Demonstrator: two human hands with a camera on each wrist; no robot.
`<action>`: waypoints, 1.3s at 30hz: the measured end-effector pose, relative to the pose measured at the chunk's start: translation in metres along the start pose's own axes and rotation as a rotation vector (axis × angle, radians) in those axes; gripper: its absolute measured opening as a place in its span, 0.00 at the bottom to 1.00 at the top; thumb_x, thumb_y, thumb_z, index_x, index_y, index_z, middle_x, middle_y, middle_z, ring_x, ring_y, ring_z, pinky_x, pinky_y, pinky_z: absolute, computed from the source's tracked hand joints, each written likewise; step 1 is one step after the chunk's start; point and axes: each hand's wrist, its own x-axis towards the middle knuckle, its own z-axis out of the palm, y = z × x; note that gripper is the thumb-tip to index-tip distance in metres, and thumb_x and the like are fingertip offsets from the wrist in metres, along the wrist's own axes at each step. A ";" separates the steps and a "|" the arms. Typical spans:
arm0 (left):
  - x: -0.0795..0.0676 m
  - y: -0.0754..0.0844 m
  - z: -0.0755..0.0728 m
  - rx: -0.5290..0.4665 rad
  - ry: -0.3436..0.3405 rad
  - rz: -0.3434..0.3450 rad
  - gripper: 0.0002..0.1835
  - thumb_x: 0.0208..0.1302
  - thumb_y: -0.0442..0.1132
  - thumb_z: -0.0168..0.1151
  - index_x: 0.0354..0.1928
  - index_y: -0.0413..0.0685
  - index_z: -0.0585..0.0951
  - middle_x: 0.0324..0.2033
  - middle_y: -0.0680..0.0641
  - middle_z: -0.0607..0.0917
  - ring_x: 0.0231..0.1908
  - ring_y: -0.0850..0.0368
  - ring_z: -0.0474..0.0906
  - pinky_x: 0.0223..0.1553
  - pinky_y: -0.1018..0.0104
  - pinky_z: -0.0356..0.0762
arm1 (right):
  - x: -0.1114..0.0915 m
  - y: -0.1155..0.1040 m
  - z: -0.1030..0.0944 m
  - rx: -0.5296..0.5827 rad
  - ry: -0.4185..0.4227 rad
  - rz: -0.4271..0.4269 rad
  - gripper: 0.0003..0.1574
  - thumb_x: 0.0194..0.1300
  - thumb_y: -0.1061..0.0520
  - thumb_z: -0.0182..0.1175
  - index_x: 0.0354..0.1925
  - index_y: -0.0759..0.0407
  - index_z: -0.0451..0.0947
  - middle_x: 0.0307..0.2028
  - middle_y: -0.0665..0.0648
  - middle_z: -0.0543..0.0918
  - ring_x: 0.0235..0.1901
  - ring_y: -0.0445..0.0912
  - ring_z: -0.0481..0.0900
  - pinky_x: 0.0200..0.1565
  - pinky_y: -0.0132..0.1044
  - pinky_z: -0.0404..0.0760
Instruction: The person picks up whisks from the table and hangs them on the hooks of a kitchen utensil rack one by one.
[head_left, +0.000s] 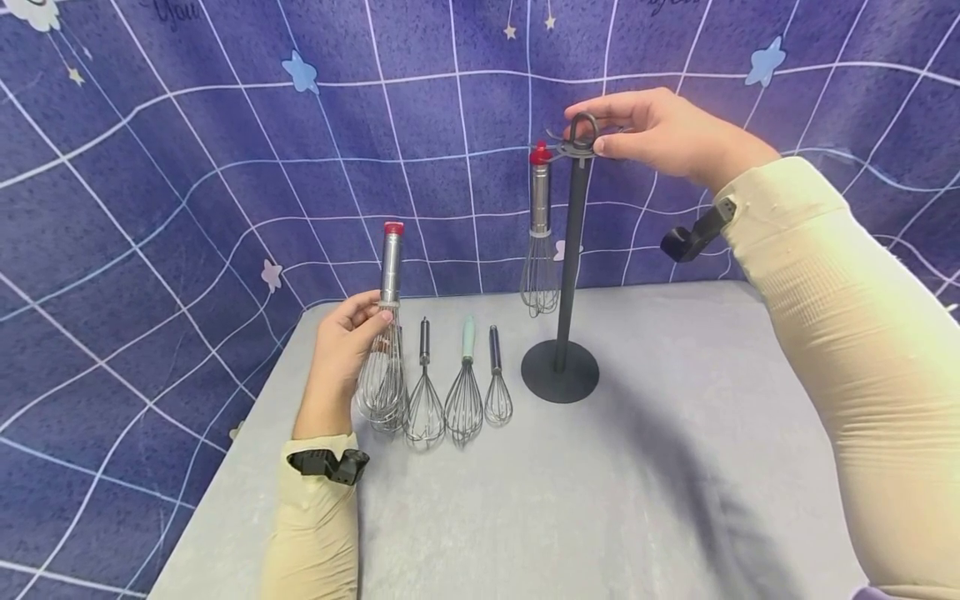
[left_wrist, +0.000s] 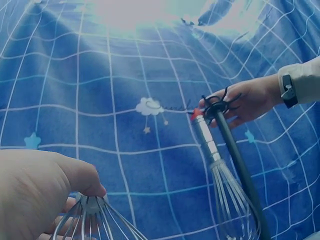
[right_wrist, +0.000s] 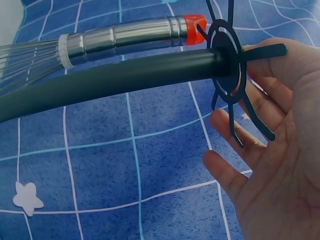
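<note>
My left hand point(head_left: 341, 346) pinches a large whisk point(head_left: 391, 258) where its wires meet the steel handle; its red-capped end points up. In the left wrist view, the thumb presses the neck of that whisk point(left_wrist: 92, 205). My right hand point(head_left: 667, 137) holds the top loop of a black hook stand point(head_left: 572, 258), thumb in front and forefinger behind. In the right wrist view, the other fingers point(right_wrist: 232, 182) spread loosely below the hook ring point(right_wrist: 227, 62). A second red-capped steel whisk point(head_left: 540, 200) hangs from a hook on the stand's left side.
On the grey table point(head_left: 480, 517) lie a black-handled whisk point(head_left: 425, 408), a mint-handled whisk point(head_left: 468, 342) and a small dark-handled whisk point(head_left: 495, 350). More wires overlap behind the held whisk. The stand's round base point(head_left: 540, 379) rests right of them. A blue patterned curtain point(head_left: 315, 167) hangs behind.
</note>
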 end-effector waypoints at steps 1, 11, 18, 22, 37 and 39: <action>0.001 0.002 0.002 -0.004 -0.005 0.002 0.20 0.66 0.28 0.63 0.60 0.31 0.77 0.32 0.54 0.83 0.30 0.63 0.79 0.29 0.68 0.83 | 0.000 0.000 0.000 0.005 0.002 0.000 0.29 0.72 0.65 0.57 0.69 0.57 0.72 0.52 0.48 0.83 0.59 0.42 0.76 0.56 0.24 0.76; 0.004 0.016 0.025 -0.011 -0.059 0.061 0.21 0.66 0.24 0.61 0.60 0.29 0.76 0.32 0.55 0.81 0.28 0.63 0.79 0.27 0.69 0.83 | 0.001 0.002 0.002 0.041 0.001 -0.010 0.28 0.72 0.66 0.57 0.69 0.57 0.73 0.51 0.48 0.84 0.57 0.41 0.76 0.53 0.24 0.76; 0.005 0.027 0.045 -0.019 -0.101 0.121 0.21 0.64 0.25 0.63 0.60 0.29 0.77 0.32 0.52 0.82 0.28 0.61 0.79 0.27 0.68 0.83 | 0.002 0.001 0.002 0.053 -0.002 -0.017 0.28 0.71 0.66 0.58 0.68 0.57 0.74 0.51 0.48 0.84 0.57 0.40 0.77 0.56 0.24 0.76; 0.005 0.031 0.057 0.000 -0.110 0.149 0.21 0.63 0.25 0.64 0.59 0.32 0.78 0.32 0.53 0.83 0.29 0.61 0.78 0.27 0.69 0.82 | 0.004 0.002 0.003 0.056 -0.001 -0.033 0.28 0.71 0.68 0.57 0.68 0.59 0.74 0.50 0.48 0.85 0.56 0.40 0.78 0.56 0.24 0.76; 0.005 0.046 0.094 -0.064 -0.139 0.198 0.22 0.61 0.24 0.65 0.59 0.34 0.79 0.35 0.50 0.84 0.29 0.59 0.78 0.30 0.65 0.84 | 0.001 0.003 0.001 0.036 0.027 -0.003 0.28 0.71 0.66 0.58 0.67 0.56 0.75 0.50 0.48 0.85 0.56 0.40 0.78 0.55 0.24 0.76; 0.004 0.047 0.098 -0.062 -0.142 0.201 0.22 0.61 0.25 0.66 0.59 0.35 0.79 0.36 0.49 0.84 0.29 0.58 0.78 0.31 0.64 0.85 | 0.001 0.003 0.001 0.033 0.027 -0.006 0.28 0.71 0.66 0.58 0.67 0.56 0.75 0.50 0.49 0.84 0.56 0.40 0.78 0.55 0.24 0.75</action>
